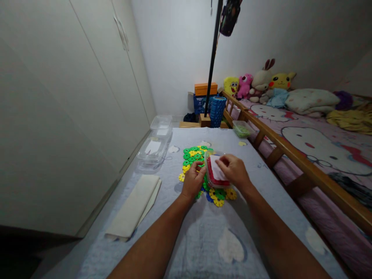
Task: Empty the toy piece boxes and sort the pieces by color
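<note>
A clear plastic container with red pieces inside rests over a spread of flower-shaped plastic discs in green, yellow and blue. My left hand grips the container's left side, fingers curled at its rim. Over the red pieces lies a white slip of paper, pinched between the thumb and fingers of my right hand. Several yellow discs show just below the container. Part of the slip is hidden behind my right fingers.
Empty clear containers stand at the left edge of the cloth-covered surface, near a folded cream cloth. A container of green pieces sits at the far right. Beside it runs a wooden bed rail; a black pole rises behind.
</note>
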{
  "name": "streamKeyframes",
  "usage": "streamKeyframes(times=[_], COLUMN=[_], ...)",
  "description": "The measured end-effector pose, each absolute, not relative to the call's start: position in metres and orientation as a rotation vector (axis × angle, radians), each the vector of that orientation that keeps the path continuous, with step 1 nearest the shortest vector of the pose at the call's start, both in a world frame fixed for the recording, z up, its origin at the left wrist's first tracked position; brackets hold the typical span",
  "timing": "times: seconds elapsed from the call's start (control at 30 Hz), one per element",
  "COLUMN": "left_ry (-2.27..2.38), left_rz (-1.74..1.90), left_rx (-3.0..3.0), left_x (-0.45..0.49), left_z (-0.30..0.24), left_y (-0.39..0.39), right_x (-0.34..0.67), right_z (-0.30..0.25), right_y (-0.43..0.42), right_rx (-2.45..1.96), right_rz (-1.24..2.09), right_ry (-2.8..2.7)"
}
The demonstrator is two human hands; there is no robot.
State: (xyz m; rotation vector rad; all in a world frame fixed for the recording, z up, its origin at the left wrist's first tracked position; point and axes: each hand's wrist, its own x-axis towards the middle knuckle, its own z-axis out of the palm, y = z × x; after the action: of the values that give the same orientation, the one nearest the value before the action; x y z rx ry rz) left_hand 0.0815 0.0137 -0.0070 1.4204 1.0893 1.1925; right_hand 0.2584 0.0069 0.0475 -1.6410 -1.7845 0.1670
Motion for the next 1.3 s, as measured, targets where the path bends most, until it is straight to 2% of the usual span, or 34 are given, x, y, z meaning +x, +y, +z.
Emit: streamKeyframes(times=[0.1,0.23,0.3,0.57,1.0,1.3], left_ry=[1.048,1.003,0.974,0.894,0.938,0.897], left_rz=[1.171,1.129,1.086,1.028,1.049,1.093], left_rx=[1.327,1.233,1.153,0.910,1.005,1.013], left_x=[0.088,0.095,0.097,0.095,0.098,0.097], left_z=[-0.007,-0.008,-0.008,0.002,0.005,0.006], left_y=[0.011,0.009,0.008,0.002,0.001,0.003], right_x=[0.289,0.306,0.305,0.297,0.279,0.279], right_z=[0.040,0.022,0.014,0.009,0.022,0.024], right_y=[0.038,0.057,0.057,0.050,0.039,0.035], right_rx=[-1.796,-1.902,-1.843,-1.581,-1.787,-1.749], right_rz=[0.067,0.391,0.423,0.313,0.078,0.108], right_ry=[-1.549,-1.507,-1.489,-1.320,-1.307,-1.293])
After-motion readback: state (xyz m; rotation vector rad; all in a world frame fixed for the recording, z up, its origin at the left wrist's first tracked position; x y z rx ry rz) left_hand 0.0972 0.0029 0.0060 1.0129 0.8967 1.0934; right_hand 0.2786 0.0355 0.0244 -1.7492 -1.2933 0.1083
